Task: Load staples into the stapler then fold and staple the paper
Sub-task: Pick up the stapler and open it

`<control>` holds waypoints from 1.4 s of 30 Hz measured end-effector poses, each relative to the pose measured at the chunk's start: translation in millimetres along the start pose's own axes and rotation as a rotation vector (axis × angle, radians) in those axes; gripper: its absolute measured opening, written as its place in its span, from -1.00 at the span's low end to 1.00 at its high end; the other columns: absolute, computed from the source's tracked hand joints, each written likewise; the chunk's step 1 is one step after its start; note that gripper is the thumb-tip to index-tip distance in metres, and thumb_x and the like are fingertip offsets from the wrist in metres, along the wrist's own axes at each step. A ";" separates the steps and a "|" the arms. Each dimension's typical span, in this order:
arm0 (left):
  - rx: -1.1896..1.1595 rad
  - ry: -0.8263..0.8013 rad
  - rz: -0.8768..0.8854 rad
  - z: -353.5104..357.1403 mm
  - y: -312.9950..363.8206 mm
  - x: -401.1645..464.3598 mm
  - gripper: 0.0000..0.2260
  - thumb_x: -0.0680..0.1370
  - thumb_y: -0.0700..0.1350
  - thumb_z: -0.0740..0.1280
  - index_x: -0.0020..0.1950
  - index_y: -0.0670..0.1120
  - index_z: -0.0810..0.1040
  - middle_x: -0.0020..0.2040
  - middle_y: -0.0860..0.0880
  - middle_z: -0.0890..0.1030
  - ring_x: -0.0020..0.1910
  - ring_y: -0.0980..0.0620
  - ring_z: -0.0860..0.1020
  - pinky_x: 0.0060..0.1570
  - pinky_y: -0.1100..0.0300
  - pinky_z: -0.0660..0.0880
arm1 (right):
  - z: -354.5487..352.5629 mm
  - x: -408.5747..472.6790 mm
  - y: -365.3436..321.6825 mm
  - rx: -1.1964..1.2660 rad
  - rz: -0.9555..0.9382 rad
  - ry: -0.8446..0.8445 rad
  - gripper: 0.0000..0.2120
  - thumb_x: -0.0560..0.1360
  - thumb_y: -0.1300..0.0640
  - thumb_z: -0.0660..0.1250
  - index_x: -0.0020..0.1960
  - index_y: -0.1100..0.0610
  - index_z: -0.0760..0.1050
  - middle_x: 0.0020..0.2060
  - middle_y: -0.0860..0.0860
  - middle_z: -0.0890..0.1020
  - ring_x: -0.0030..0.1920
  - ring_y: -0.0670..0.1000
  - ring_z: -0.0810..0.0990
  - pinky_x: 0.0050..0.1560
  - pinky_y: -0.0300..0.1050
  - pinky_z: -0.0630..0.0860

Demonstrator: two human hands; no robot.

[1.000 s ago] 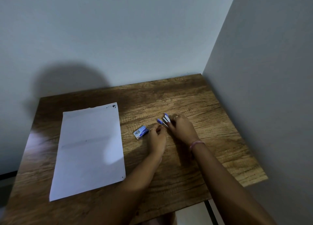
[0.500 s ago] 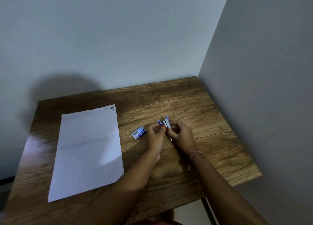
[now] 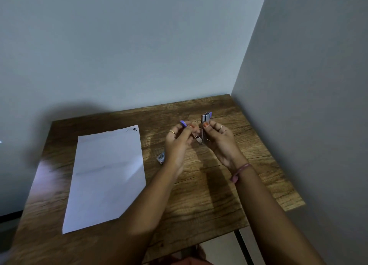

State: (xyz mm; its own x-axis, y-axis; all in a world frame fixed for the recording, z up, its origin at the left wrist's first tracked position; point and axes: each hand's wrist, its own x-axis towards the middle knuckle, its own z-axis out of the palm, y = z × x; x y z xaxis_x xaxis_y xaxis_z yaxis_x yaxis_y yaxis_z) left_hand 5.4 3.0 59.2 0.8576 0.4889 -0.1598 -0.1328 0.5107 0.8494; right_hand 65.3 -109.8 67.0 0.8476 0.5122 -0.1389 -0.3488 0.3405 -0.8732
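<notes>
A small purple and metal stapler (image 3: 205, 123) is held above the wooden table (image 3: 209, 195), swung open into two arms. My right hand (image 3: 219, 141) grips its upright metal arm. My left hand (image 3: 179, 143) holds the other arm, whose purple tip shows above my fingers. A small blue staple box (image 3: 161, 158) lies on the table just left of my left wrist, partly hidden by it. A white sheet of paper (image 3: 107, 175) lies flat on the left half of the table.
The table stands in a corner, with a wall behind it (image 3: 139, 55) and another along its right side (image 3: 308, 105). The table's front right edge (image 3: 294, 205) drops off to the floor.
Both hands have lifted the stapler off the table and spread it wider open. The staple box and the paper have stayed where they were.
</notes>
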 end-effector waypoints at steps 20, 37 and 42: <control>-0.115 -0.137 0.077 -17.9 -22.6 -41.5 -0.75 0.46 -0.15 0.24 -0.38 -0.05 0.62 -0.38 -0.05 0.63 -0.31 0.01 0.63 -0.18 0.12 0.60 | 2.9 2.6 0.4 0.621 0.052 0.035 -0.77 0.60 0.27 0.15 -0.01 0.30 0.57 -0.06 0.17 0.69 0.01 0.08 0.69 0.18 0.14 0.49; -0.153 -0.191 -0.308 -1.5 8.5 -20.5 -0.72 0.53 -0.10 0.33 0.13 -0.27 0.52 -0.15 -0.12 0.68 -0.21 0.05 0.66 -0.19 0.20 0.60 | 15.5 -6.8 -41.5 0.063 0.210 -0.257 -0.75 0.50 0.18 0.24 0.10 0.21 0.59 0.02 0.12 0.68 0.01 0.04 0.65 0.09 -0.08 0.56; -0.202 -0.169 -0.257 -0.1 13.4 -20.5 -0.74 0.54 -0.13 0.32 0.15 -0.25 0.53 -0.07 -0.12 0.69 -0.25 0.07 0.64 -0.28 0.24 0.58 | 22.1 -6.5 -43.1 -0.165 0.090 -0.062 -0.83 0.56 0.29 0.22 0.02 0.17 0.59 -0.21 0.04 0.69 -0.13 0.00 0.55 -0.01 -0.15 0.46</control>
State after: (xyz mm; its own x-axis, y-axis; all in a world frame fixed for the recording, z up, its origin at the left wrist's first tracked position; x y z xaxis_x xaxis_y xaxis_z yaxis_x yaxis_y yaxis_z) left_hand -14.0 -0.1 73.8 0.9435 0.2114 -0.2552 0.0164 0.7393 0.6731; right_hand 65.9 -110.4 115.8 0.7878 0.5843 -0.1949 -0.3474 0.1603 -0.9239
